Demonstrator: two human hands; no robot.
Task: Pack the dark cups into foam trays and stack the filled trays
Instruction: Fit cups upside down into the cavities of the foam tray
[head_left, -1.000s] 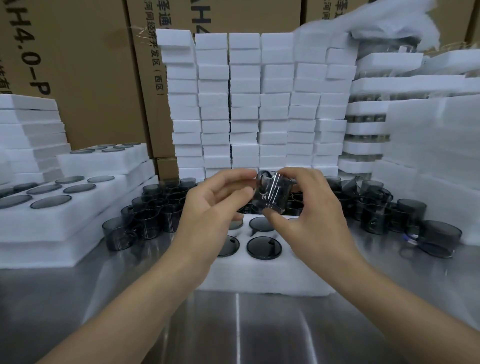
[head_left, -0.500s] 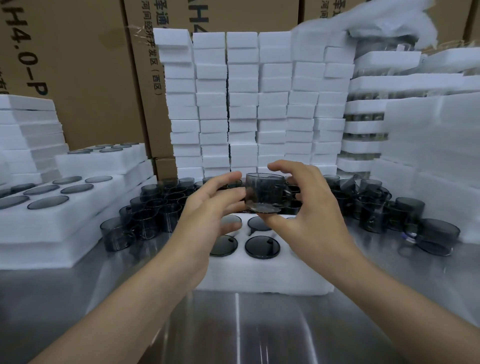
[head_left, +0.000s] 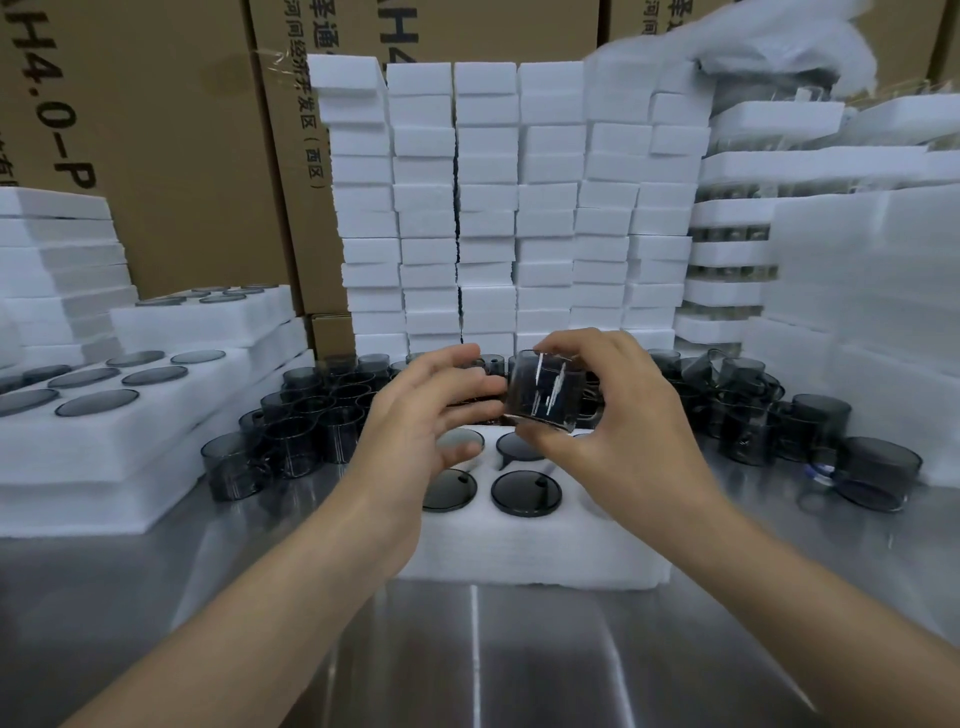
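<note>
A dark translucent cup (head_left: 543, 391) hangs above the white foam tray (head_left: 530, 551) in the middle of the steel table. My right hand (head_left: 613, 426) grips the cup from the right, thumb under its lower edge and fingers over its top. My left hand (head_left: 431, 410) is beside the cup on the left with loose, spread fingers, its fingertips close to the cup wall; contact is unclear. Several tray holes hold seated cups (head_left: 525, 492). Loose dark cups (head_left: 306, 415) crowd the table behind the tray.
Filled foam trays (head_left: 119, 415) are stacked at the left. A wall of foam blocks (head_left: 514, 208) stands behind, with more foam and cup stacks (head_left: 852, 291) at the right. More loose cups (head_left: 878, 467) lie at the right. Cardboard boxes (head_left: 171, 140) rise behind.
The cup has shifted right and tilted. My left hand has let go of it and opened. My right hand alone now carries it.
</note>
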